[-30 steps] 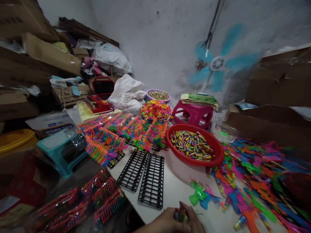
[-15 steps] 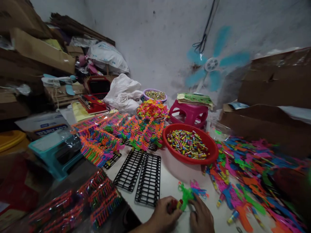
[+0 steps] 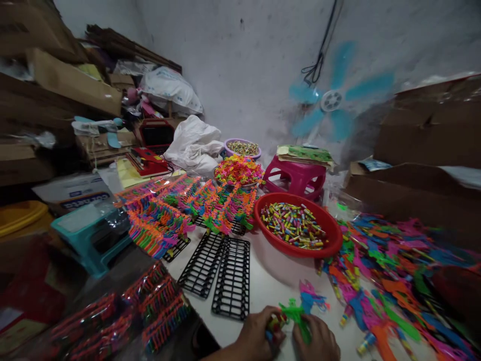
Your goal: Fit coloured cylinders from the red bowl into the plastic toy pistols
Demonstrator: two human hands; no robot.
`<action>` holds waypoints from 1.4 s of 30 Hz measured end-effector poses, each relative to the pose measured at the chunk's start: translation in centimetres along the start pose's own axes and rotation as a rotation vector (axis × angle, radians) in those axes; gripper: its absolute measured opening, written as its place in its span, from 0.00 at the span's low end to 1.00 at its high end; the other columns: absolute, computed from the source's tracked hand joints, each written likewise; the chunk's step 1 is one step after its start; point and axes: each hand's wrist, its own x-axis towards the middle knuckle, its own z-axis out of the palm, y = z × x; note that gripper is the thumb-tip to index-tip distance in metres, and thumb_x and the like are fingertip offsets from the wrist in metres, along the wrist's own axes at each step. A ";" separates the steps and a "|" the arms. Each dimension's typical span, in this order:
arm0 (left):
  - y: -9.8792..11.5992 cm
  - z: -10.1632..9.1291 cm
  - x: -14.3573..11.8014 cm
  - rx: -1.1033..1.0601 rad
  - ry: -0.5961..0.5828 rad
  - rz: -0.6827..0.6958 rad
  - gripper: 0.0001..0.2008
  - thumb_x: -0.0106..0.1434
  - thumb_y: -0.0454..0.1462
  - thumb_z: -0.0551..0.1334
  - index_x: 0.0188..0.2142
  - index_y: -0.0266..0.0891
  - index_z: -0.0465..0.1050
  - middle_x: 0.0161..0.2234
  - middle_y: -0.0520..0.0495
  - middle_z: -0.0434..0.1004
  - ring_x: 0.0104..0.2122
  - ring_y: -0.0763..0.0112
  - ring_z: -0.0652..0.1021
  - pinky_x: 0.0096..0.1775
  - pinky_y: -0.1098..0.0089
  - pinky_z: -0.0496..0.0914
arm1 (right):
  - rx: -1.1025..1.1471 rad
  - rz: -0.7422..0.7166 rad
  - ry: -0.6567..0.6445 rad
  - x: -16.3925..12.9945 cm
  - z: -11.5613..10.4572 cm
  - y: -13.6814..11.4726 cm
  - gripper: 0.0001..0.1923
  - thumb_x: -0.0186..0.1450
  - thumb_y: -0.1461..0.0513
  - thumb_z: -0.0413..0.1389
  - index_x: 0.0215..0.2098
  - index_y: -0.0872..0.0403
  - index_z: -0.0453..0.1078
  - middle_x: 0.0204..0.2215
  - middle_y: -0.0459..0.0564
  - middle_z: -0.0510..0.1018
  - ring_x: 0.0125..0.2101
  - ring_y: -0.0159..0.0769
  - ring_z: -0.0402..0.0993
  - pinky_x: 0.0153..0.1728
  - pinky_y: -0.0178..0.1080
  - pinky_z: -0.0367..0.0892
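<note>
Left hand: the left hand (image 3: 259, 336) is being held at the bottom edge, its fingers curled shut round a small tube (image 3: 274, 323) of mixed colours.
Right hand: the right hand (image 3: 317, 341) is being kept just beside the left, closed on the lower part of a green toy (image 3: 295, 315).
Green toy: it is being held between both hands, just above the white table (image 3: 274, 281); its top is sticking up past the fingers, and the tube is touching it on its left.
Blue-pink toy: one (image 3: 311, 300) is lying on the table just behind the green one.
Racks: two empty black racks (image 3: 221, 268) are lying side by side, near the left hand and to its far-left.
Bagged goods: packed toys (image 3: 124, 316) under clear plastic are being kept at the table's left corner.
Loose pile: many coloured toys (image 3: 391, 271) are spread over the right of the table.
Basin: a red basin (image 3: 298, 225) full of coloured tubes is standing behind the hands.
Loaded racks: rows of toys (image 3: 188, 205) are being carried on further racks, left of the basin.
Stools: a teal stool (image 3: 90, 233) is standing at left, a pink stool (image 3: 296, 175) behind the basin.
Far: a blue fan (image 3: 332, 100) is spinning against the wall, blurred; cartons (image 3: 63, 85) are stacked at left.
</note>
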 end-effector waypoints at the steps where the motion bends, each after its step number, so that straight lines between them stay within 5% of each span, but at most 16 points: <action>1: 0.1 -0.1 0.0 -0.027 0.009 -0.014 0.18 0.48 0.29 0.58 0.40 0.38 0.69 0.24 0.53 0.72 0.21 0.77 0.68 0.26 0.78 0.62 | 0.055 0.014 0.024 0.0 0.1 0.3 0.21 0.55 0.47 0.46 0.30 0.55 0.69 0.31 0.56 0.75 0.32 0.46 0.70 0.32 0.44 0.63; 5: 0.6 -0.3 0.0 -0.229 0.058 -0.175 0.08 0.51 0.36 0.60 0.31 0.36 0.72 0.22 0.52 0.68 0.23 0.76 0.67 0.26 0.76 0.62 | 0.215 0.171 0.021 0.4 -1.0 0.5 0.25 0.56 0.47 0.43 0.31 0.56 0.70 0.31 0.58 0.76 0.34 0.45 0.71 0.35 0.42 0.63; 9: 0.9 0.3 -0.1 -0.608 0.053 -0.433 0.15 0.48 0.45 0.63 0.31 0.36 0.69 0.20 0.56 0.63 0.19 0.79 0.65 0.21 0.77 0.62 | 0.389 0.535 0.074 1.2 -3.7 -1.0 0.25 0.56 0.46 0.43 0.34 0.57 0.69 0.32 0.56 0.76 0.34 0.42 0.70 0.33 0.38 0.64; 16: 1.9 0.5 0.2 -0.954 -0.017 -0.587 0.18 0.45 0.43 0.67 0.33 0.36 0.67 0.21 0.56 0.65 0.15 0.83 0.64 0.18 0.79 0.57 | 1.023 0.813 0.107 1.4 -5.9 -4.9 0.20 0.52 0.46 0.52 0.26 0.55 0.65 0.13 0.40 0.63 0.15 0.28 0.59 0.15 0.30 0.56; 24: 4.0 -0.5 0.2 -0.911 -0.102 -0.466 0.22 0.44 0.43 0.67 0.38 0.35 0.69 0.21 0.55 0.67 0.16 0.81 0.66 0.20 0.77 0.60 | 1.157 0.734 -0.152 0.7 -7.1 -8.6 0.16 0.51 0.52 0.58 0.21 0.56 0.62 0.14 0.41 0.63 0.16 0.26 0.58 0.19 0.31 0.57; 31: 3.2 -1.0 -0.1 -0.565 -0.189 -0.270 0.20 0.52 0.45 0.61 0.41 0.34 0.71 0.22 0.52 0.70 0.18 0.78 0.67 0.23 0.75 0.64 | 1.148 0.731 -0.139 1.6 -7.6 -9.0 0.19 0.53 0.48 0.55 0.20 0.56 0.61 0.15 0.41 0.62 0.18 0.27 0.57 0.20 0.31 0.55; 35: 3.1 -1.2 0.0 -0.320 -0.126 -0.090 0.17 0.53 0.43 0.60 0.41 0.38 0.72 0.30 0.47 0.73 0.25 0.73 0.70 0.28 0.73 0.66 | 1.105 0.736 -0.146 1.4 -7.6 -9.1 0.21 0.53 0.47 0.53 0.18 0.56 0.61 0.15 0.42 0.61 0.18 0.27 0.56 0.20 0.32 0.54; 42: 3.4 -1.7 -0.1 -0.057 -0.115 0.093 0.14 0.55 0.38 0.58 0.41 0.40 0.73 0.25 0.49 0.68 0.26 0.72 0.69 0.29 0.73 0.64 | 1.014 0.713 -0.149 1.4 -7.6 -9.0 0.20 0.52 0.47 0.54 0.18 0.55 0.61 0.14 0.41 0.60 0.18 0.28 0.56 0.21 0.32 0.55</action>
